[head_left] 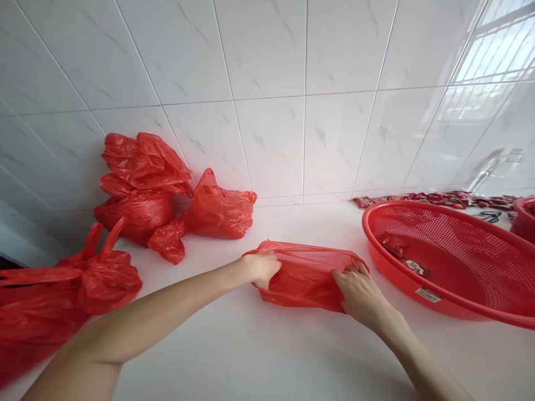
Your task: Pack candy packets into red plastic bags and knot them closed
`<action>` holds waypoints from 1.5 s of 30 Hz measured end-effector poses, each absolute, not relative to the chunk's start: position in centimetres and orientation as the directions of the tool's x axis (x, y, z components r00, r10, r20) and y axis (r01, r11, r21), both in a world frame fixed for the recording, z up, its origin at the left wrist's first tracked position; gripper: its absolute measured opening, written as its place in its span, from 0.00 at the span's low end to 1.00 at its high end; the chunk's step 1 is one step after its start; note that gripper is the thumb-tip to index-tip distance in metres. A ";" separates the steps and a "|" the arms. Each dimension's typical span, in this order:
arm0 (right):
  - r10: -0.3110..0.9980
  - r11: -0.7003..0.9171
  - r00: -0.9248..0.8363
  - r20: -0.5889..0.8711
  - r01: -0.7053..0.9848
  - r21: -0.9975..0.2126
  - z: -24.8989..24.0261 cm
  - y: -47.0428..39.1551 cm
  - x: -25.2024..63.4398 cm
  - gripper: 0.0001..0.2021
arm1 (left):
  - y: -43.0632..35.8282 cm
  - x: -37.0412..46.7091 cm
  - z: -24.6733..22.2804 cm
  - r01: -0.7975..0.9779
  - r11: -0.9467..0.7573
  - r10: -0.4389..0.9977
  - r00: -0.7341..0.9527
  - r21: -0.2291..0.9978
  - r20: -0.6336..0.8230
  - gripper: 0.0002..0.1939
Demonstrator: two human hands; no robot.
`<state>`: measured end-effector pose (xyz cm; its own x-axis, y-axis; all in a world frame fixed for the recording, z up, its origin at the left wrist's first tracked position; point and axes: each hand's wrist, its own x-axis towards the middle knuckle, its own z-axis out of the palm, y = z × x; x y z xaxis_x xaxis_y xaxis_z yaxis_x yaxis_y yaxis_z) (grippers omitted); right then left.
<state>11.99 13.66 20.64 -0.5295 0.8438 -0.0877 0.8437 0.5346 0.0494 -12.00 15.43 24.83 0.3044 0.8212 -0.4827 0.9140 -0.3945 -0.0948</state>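
A red plastic bag point(307, 278) lies on the white tabletop point(267, 345), its mouth spread wide between my hands. My left hand point(265, 268) is closed on the left side of the bag's rim, its fingers partly inside the mouth. On the right side, my right hand point(357, 288) grips the rim, fingers curled over the film. The bag's inside shows only red film. Just right of my right hand stands a large red plastic basket point(434, 306) with a few small packets point(395, 245) in it.
Filled red bags point(221, 211) stand against the tiled wall, more of them point(142, 214) stacked at the back left. Knotted red bags point(104, 278) sit at the near left. Small red packets point(443, 199) line the wall behind the basket, near black scissors point(488, 216).
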 end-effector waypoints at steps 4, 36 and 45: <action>0.832 0.550 -0.550 0.077 0.835 0.023 20.6 13.5 12.0 0.19 | 14.2 -10.5 25.4 0.872 -0.477 0.764 0.349 -0.112 -0.543 0.17; 0.781 0.540 -0.610 -0.138 0.769 -0.343 20.4 13.0 11.7 0.40 | 13.9 -12.0 25.4 0.849 -0.512 0.845 0.470 -0.132 -0.255 0.08; 0.770 0.517 -0.602 -0.213 0.784 -0.344 20.2 13.4 12.1 0.40 | 14.0 -12.6 23.6 0.891 -0.451 0.874 0.428 -0.056 -0.231 0.15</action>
<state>12.13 13.44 20.17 -0.6018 0.7696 -0.2133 0.7836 0.5175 -0.3437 -12.59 14.01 23.65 0.4281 0.8737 -0.2310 0.8906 -0.4512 -0.0560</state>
